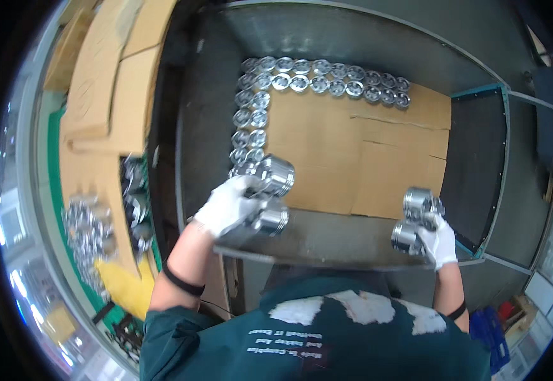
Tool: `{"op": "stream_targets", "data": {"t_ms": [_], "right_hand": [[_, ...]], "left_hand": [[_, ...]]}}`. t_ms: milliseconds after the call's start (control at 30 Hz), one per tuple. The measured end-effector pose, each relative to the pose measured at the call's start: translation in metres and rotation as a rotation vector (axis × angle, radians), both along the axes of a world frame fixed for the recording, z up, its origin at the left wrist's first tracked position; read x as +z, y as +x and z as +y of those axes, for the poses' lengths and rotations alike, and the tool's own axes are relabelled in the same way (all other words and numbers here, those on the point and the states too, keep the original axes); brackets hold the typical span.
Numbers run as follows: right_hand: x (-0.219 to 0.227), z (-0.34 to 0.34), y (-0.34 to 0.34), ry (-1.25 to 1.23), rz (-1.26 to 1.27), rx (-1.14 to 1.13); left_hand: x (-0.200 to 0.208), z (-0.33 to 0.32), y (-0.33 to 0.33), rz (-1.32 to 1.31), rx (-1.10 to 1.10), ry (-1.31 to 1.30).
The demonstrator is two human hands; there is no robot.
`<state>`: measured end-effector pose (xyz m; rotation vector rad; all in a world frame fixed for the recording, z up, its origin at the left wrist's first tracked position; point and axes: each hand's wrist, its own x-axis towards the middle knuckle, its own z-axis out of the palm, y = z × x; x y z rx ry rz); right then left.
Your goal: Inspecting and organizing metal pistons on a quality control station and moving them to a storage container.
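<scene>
White gloves cover both my hands. My left hand [229, 206] is closed on a pair of shiny metal pistons [276, 175], their ringed sides turned to the right. It hovers at the near left corner of the metal bin, close to the end of a row of standing pistons [258, 119]. At the near right of the bin, my right hand [438, 242] grips more pistons [418, 202], one above the other. Its fingers are partly hidden behind them. Double rows of pistons line the bin's far and left sides.
Brown cardboard [327, 152] covers the bin floor. Grey metal walls [352, 35] surround it, with a dark panel [479, 165] at the right. Left of the bin stand a cardboard box [92, 120], a heap of metal parts [89, 235] and a yellow sheet [124, 286].
</scene>
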<state>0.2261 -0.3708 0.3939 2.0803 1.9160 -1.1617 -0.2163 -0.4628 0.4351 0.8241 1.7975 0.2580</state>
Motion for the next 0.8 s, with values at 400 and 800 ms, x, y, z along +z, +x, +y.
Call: {"op": "stream_targets", "data": {"t_ms": [400,800], "right_hand": [[-0.091,0.035,0.060,-0.075,-0.004,-0.256],[-0.165,0.109,0.118,-0.137,-0.085,-0.041]], "left_hand": [[-0.407,0.178,-0.012,0.407,0.087,-0.010],[-0.499,0.197,-0.024,0.564,0.321,0.281]]}}
